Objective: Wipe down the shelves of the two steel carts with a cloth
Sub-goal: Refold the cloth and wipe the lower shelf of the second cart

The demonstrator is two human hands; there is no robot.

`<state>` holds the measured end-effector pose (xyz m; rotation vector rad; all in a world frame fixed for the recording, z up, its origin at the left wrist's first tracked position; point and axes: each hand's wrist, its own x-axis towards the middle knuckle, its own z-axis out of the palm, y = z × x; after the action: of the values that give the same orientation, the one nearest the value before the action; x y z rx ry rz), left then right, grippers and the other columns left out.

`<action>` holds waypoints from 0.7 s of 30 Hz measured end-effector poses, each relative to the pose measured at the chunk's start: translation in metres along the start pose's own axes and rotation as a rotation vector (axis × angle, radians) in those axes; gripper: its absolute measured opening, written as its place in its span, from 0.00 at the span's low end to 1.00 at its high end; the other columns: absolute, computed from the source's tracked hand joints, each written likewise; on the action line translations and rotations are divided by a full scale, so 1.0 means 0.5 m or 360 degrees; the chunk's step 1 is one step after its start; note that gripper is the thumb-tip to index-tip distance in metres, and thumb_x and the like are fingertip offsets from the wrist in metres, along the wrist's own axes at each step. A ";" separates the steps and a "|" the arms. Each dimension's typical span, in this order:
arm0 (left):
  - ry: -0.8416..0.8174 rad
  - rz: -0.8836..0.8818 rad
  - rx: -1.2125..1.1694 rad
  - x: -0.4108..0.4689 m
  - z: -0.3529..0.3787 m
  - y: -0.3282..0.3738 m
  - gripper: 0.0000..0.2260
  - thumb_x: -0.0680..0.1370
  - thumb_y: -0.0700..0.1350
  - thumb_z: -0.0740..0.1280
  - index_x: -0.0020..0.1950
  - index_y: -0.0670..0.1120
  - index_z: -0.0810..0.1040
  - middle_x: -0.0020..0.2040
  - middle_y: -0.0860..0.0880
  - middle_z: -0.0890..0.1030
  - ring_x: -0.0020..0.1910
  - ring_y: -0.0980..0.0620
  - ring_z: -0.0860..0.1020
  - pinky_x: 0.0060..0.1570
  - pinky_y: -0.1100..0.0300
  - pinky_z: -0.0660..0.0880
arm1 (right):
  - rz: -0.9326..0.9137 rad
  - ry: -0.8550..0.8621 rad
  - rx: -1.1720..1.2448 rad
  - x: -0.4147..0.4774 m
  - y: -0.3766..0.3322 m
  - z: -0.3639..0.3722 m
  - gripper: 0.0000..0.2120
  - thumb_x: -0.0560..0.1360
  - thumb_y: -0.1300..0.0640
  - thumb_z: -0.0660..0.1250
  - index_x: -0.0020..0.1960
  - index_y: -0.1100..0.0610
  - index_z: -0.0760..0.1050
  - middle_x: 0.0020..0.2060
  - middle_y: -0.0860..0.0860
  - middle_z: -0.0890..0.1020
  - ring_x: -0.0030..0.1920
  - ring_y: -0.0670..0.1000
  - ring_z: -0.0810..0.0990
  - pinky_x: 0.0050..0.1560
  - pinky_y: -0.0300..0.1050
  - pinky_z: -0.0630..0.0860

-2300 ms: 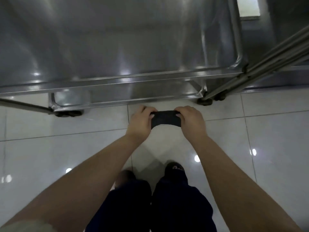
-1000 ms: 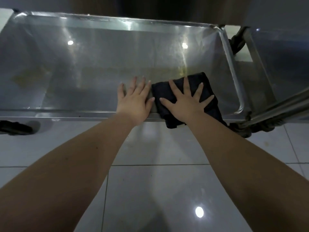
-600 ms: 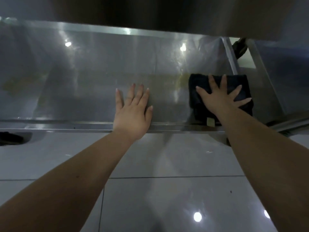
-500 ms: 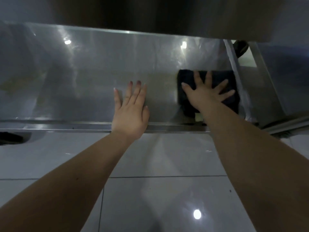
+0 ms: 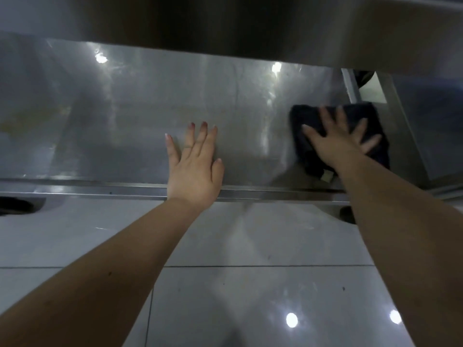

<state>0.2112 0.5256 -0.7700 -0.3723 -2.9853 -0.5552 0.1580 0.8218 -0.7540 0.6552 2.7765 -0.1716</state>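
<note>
- The steel cart's lower shelf (image 5: 125, 121) fills your view.
- The dark cloth (image 5: 307, 121) lies flat near the shelf's right end.
- Your right hand (image 5: 335, 146) presses it, fingers (image 5: 327, 121) spread wide on top.
- Your left hand (image 5: 194, 166) rests flat on bare steel, apart from the cloth, fingers straight.

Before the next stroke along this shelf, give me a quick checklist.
1. Cloth flat under the right hand, fingers spread: ok.
2. Cloth inside the front rim of the shelf: ok where the arm does not hide it.
3. Leftward path free: not ok, the left hand rests flat on the shelf in it.
4. Yellowish patch at far left cleaned: cannot tell, too dim.
</note>
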 end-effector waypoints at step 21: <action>-0.0044 0.0002 0.0072 0.000 0.001 0.000 0.26 0.81 0.54 0.45 0.78 0.47 0.54 0.79 0.48 0.54 0.78 0.48 0.44 0.72 0.37 0.34 | -0.0224 0.0094 -0.0140 -0.067 0.091 0.043 0.35 0.70 0.22 0.38 0.74 0.31 0.38 0.78 0.42 0.40 0.76 0.64 0.37 0.70 0.72 0.34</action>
<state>0.2110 0.5258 -0.7705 -0.3812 -3.0178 -0.4857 0.2125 0.8445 -0.7668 0.4508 2.8688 -0.0590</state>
